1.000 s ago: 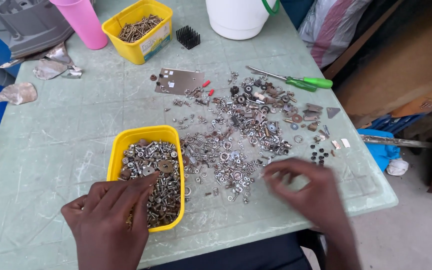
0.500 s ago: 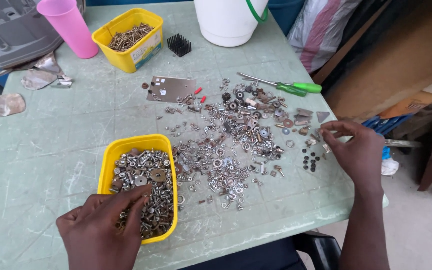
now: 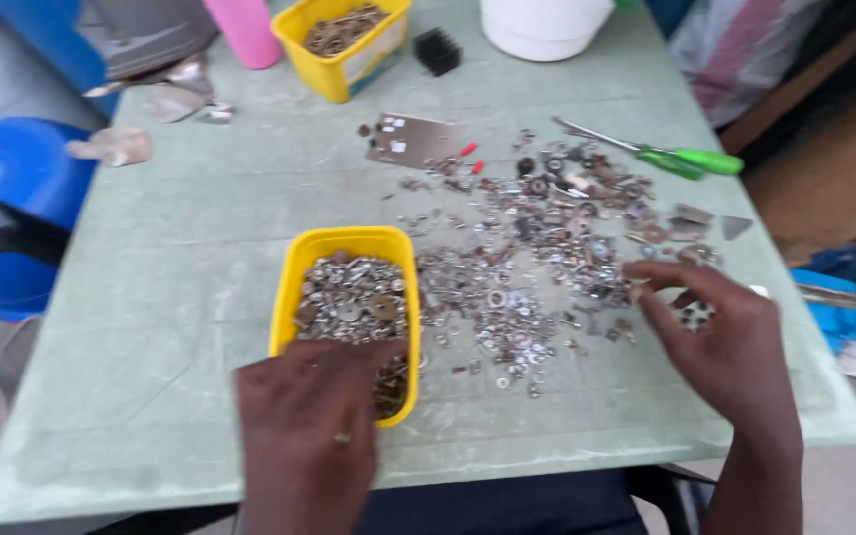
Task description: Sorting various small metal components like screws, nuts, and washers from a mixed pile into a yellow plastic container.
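Note:
A yellow tub point(image 3: 349, 248) full of small metal washers and nuts stands near the front of the pale green table point(image 3: 200, 297). My left hand point(image 3: 309, 416) rests over the tub's near end, fingers curled onto the metal parts. To the right spreads a loose pile of nuts, washers and screws point(image 3: 537, 258). My right hand point(image 3: 720, 337) hovers at the pile's right edge, fingers bent and reaching into the small parts; whether it pinches one is blurred.
A second yellow tub point(image 3: 349, 35) of parts, a pink cup point(image 3: 242, 30), a black heat sink point(image 3: 438, 50) and a white bucket point(image 3: 544, 25) stand at the back. A green-handled screwdriver point(image 3: 681, 159) and a small metal plate point(image 3: 413, 139) lie behind the pile. A blue seat point(image 3: 2, 198) is left.
My right hand has come back left from the table's right edge into the pile. The view has shifted so the table sits further right. My left hand stays on the tub.

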